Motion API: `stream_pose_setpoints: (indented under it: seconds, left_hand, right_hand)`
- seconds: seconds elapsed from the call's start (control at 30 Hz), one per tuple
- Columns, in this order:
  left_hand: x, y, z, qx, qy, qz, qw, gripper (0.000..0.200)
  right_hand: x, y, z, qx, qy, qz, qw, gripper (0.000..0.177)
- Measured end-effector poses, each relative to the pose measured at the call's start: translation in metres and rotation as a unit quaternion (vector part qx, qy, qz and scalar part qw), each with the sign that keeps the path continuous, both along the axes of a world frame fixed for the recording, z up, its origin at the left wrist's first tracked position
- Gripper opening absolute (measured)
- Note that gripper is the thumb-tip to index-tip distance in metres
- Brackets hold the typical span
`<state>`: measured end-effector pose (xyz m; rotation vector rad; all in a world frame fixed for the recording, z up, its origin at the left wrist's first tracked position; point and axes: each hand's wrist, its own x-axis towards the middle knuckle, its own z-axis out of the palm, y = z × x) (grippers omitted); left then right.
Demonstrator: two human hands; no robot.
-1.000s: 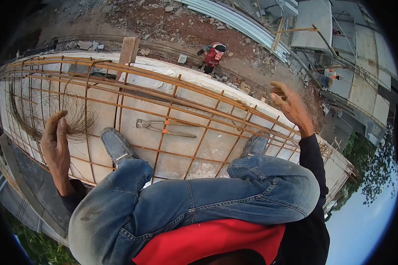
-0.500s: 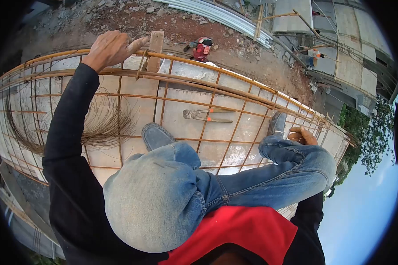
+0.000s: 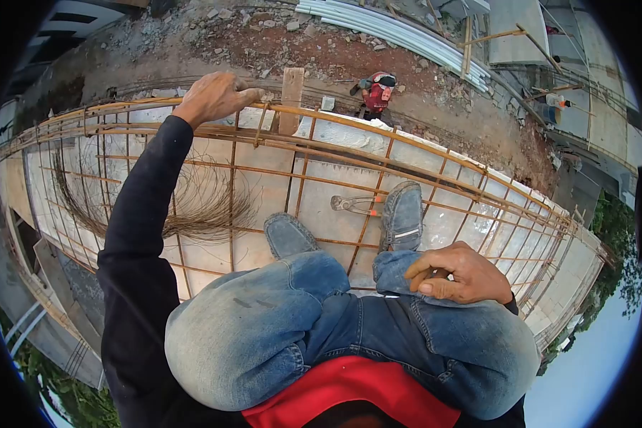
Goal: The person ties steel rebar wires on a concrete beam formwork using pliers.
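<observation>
Rust-brown rebar [image 3: 335, 119] runs under the fingers of the left hand [image 3: 214, 98].

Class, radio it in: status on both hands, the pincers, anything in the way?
Left hand on upper rebar. Right hand curled over right leg, contents unclear. Pincers beside right shoe, which hides the handle ends.

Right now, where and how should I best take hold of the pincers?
Probably by the orange parts of the handles, from above, beside the right shoe: the pincers lie with their head left and handles spread rightwards, the ends apparently hidden by that shoe.
</observation>
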<state>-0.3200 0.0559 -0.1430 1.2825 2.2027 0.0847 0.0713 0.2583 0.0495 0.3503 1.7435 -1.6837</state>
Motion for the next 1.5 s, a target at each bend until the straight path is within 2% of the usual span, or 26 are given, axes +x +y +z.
stream_pose_setpoints:
  seconds: [0.03,0.07,0.1,0.17,0.2,0.23,0.3,0.37,0.43,0.5,0.6,0.67,0.7,0.77,0.9,0.93,0.97,1.03,1.17,1.33,1.4,1.43,1.5]
  left_hand:
    - [0.0,0.001,0.002,-0.005,-0.03,0.009,0.999,0.062]
    - [0.002,0.001,0.004,0.015,-0.035,0.028,0.999,0.049]
    - [0.002,0.004,0.013,0.014,-0.025,0.026,0.999,0.049]
    - [0.002,0.013,0.035,0.078,0.028,0.014,0.996,0.033]
    - [0.005,0.018,0.056,0.101,0.076,0.0,0.992,0.024]
    - [0.004,0.02,0.074,0.097,0.081,-0.001,0.992,0.024]
    - [0.004,0.021,0.105,0.041,0.1,0.028,0.994,0.02]
    - [0.003,0.02,0.131,-0.008,0.121,0.009,0.993,0.02]
    - [0.003,0.022,0.147,-0.054,0.141,-0.007,0.989,0.019]
    - [0.009,0.026,0.152,-0.112,0.164,0.005,0.98,0.016]
    - [0.013,0.033,0.15,-0.128,0.151,0.015,0.98,0.015]
    - [0.013,0.04,0.152,-0.148,0.143,0.004,0.979,0.015]
    - [0.012,0.045,0.151,-0.156,0.142,0.006,0.977,0.015]
    - [0.009,0.053,0.147,-0.209,0.14,-0.025,0.968,0.015]
    - [0.012,0.054,0.123,-0.139,0.168,-0.062,0.974,0.014]
    - [0.016,0.049,0.113,-0.104,0.163,-0.061,0.979,0.012]
    - [0.02,0.046,0.106,-0.104,0.162,-0.059,0.979,0.012]
    - [0.032,0.037,0.098,-0.045,0.15,-0.044,0.987,0.007]
    - [0.043,0.024,0.093,-0.012,0.163,-0.019,0.986,0.004]
    - [0.051,0.022,0.092,0.015,0.168,0.009,0.986,0.006]
    - [0.052,0.018,0.091,0.087,0.179,0.017,0.98,0.005]
    - [0.052,0.018,0.091,0.08,0.185,0.019,0.979,0.005]
    - [0.049,0.019,0.091,0.063,0.155,0.02,0.986,0.006]
  right_hand:
    - [-0.005,0.001,0.0,0.031,-0.007,-0.015,0.999,0.033]
    - [-0.009,0.008,-0.004,0.074,-0.018,-0.038,0.996,0.031]
    - [-0.016,0.017,-0.009,0.072,-0.009,-0.04,0.997,0.031]
    - [-0.038,0.046,-0.024,0.196,0.015,-0.031,0.98,0.029]
    - [-0.052,0.065,-0.037,0.234,0.094,0.002,0.968,0.029]
    - [-0.069,0.084,-0.052,0.267,0.168,0.033,0.948,0.03]
    - [-0.121,0.11,-0.075,0.227,0.089,0.001,0.97,0.031]
    - [-0.166,0.121,-0.121,0.247,0.177,-0.004,0.953,0.032]
    - [-0.209,0.114,-0.157,0.257,0.199,0.01,0.946,0.031]
    - [-0.24,0.094,-0.197,0.217,0.241,0.004,0.946,0.03]
    - [-0.278,0.06,-0.221,0.197,0.249,0.062,0.946,0.03]
    - [-0.296,0.039,-0.233,0.093,0.248,0.103,0.959,0.031]
    - [-0.303,0.03,-0.234,0.084,0.249,0.104,0.959,0.031]
    - [-0.317,0.012,-0.234,-0.012,0.231,0.169,0.958,0.031]
    - [-0.332,-0.012,-0.251,-0.149,0.168,0.246,0.943,0.026]
    - [-0.333,-0.011,-0.246,-0.143,0.121,0.267,0.945,0.024]
    - [-0.332,-0.011,-0.249,-0.143,0.12,0.268,0.945,0.024]
    - [-0.329,-0.01,-0.256,-0.2,0.088,0.296,0.93,0.024]
    - [-0.332,-0.014,-0.274,-0.197,0.101,0.371,0.902,0.014]
    - [-0.338,-0.015,-0.263,-0.209,0.108,0.398,0.887,0.016]
    - [-0.343,-0.017,-0.258,-0.147,0.125,0.423,0.885,0.017]
    - [-0.344,-0.016,-0.256,-0.117,0.137,0.441,0.879,0.022]
    - [-0.338,-0.019,-0.264,-0.119,0.184,0.39,0.894,0.009]
